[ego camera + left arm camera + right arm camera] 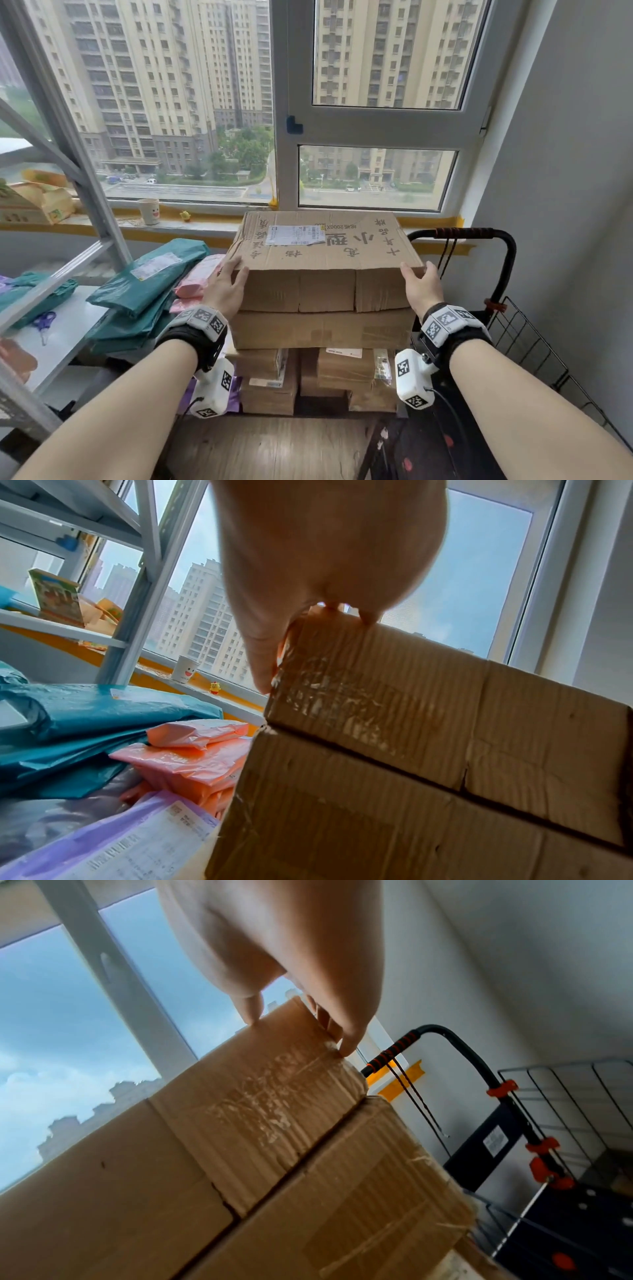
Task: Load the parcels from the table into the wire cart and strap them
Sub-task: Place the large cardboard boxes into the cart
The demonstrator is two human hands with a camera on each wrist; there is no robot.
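The top carton [322, 260] sits on a stack of cardboard boxes [318, 363] beside the wire cart [520, 329]. The left hand [224, 289] and right hand [419, 287] grip its near corners, fingers curled over the edges. With corner-only holds, it could slip or tip, dragging the box beneath [322, 329] askew, or snag the cart handle [462, 233].
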